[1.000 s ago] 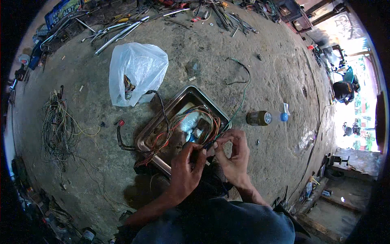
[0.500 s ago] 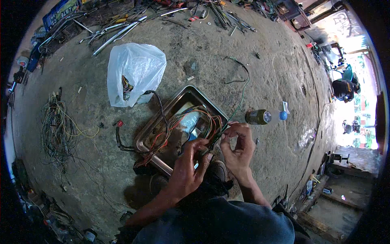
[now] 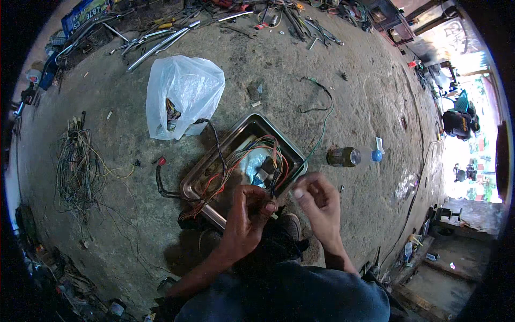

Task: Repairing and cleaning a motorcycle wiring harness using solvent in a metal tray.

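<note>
A metal tray lies tilted in front of me with a bundle of coloured wires looped across it. My left hand is closed at the tray's near right side, thumb and finger pinching the dark wrapped end of that wire harness. My right hand is just to its right, fingers curled with thumb and forefinger together. Whatever is between those tips is too small and blurred to make out. A green wire runs from the tray's right edge up over the floor. A clear bag and a dark block lie under the wires.
A white plastic bag with wires inside stands beyond the tray. Left lies a tangled wire heap. On the right a bottle of dark liquid lies near a blue-capped bottle. Wrenches and other tools line the far edge.
My right hand has drawn slightly down and right, away from the green wire at the tray's edge. My left hand has closed more tightly and turned. The whole view has shifted slightly.
</note>
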`<state>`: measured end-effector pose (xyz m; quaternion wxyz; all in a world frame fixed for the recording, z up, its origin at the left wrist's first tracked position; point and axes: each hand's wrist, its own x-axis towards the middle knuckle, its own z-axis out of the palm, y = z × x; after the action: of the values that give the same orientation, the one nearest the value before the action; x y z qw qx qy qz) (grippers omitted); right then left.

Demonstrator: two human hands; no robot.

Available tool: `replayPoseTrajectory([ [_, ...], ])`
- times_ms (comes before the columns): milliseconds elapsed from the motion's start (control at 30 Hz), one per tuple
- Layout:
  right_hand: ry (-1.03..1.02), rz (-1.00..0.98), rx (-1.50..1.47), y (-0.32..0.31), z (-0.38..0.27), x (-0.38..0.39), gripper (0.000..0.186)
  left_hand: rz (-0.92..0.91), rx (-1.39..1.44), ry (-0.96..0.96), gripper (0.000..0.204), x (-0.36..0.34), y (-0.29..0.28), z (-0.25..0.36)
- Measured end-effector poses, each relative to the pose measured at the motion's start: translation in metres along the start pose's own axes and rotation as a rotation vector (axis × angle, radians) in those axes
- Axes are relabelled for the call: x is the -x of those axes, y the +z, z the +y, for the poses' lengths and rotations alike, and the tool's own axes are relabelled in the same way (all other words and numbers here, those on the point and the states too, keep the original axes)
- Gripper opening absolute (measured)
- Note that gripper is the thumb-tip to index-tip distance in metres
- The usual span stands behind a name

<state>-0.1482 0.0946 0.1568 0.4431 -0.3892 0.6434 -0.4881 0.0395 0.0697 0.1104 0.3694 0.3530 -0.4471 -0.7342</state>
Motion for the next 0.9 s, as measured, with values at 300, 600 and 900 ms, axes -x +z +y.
replayPoseTrajectory([
  [300,0.088,-0.116,0.189,0.01,-0.002,0.002,0.017,0.01,-0.768,0.313,0.032,0.001,-0.001,0.019],
  [600,0.167,-0.098,0.08,0.01,0.004,-0.005,0.017,-0.055,-0.842,0.296,0.034,0.002,0.0,0.024],
  [900,0.24,-0.167,-0.415,0.015,0.018,-0.002,0.011,0.045,0.111,-0.148,0.025,0.0,0.007,0.008],
])
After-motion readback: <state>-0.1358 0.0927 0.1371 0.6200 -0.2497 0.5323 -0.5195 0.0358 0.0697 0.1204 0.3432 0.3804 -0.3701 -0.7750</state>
